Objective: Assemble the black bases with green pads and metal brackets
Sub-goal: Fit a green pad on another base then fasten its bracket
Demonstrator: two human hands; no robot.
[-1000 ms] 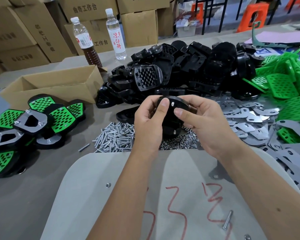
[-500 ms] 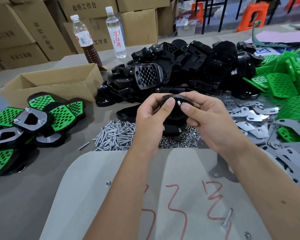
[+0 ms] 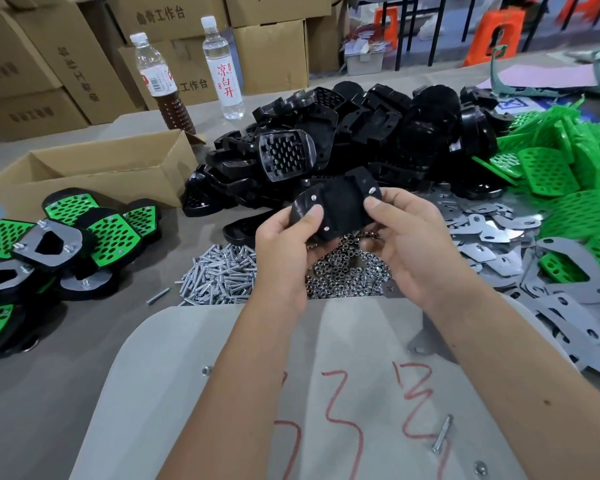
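Note:
I hold one black base (image 3: 340, 202) in the air over the heaps of screws and nuts, its flat underside toward me with three screw ends showing. My left hand (image 3: 284, 244) grips its left end, thumb on top. My right hand (image 3: 406, 244) pinches its right end between thumb and fingers. Behind it lies a big heap of black bases (image 3: 361, 133). Green pads (image 3: 568, 174) are piled at the right, metal brackets (image 3: 520, 251) spread in front of them. Finished assemblies (image 3: 66, 237) lie at the left.
A pile of screws (image 3: 219, 275) and a pile of nuts (image 3: 347, 275) lie under my hands. A grey board (image 3: 326, 375) with red marks and a loose screw (image 3: 442, 433) lies near me. An open cardboard box (image 3: 94, 174), two bottles (image 3: 222, 67) and stacked cartons stand behind.
I have lifted the black base a little and turned it, so its flat underside with three screw ends now faces me. My hands have spread to its two ends.

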